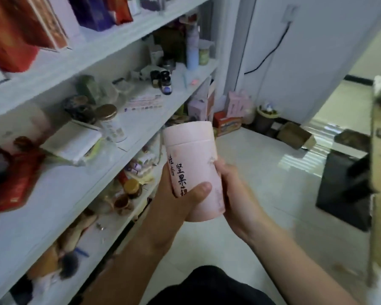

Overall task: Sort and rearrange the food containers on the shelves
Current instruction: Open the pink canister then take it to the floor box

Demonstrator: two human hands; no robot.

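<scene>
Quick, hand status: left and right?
left hand: grips the canister, thumb across its front.
right hand: grips the canister's other side.

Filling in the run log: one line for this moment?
left hand, right hand: gripping pink canister | canister roughly upright, lidded | held beside shelves

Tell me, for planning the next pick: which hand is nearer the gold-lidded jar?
Left. The left hand grips the pink canister, below-right of the gold-lidded jar; the right hand holds the canister's far side.
</scene>
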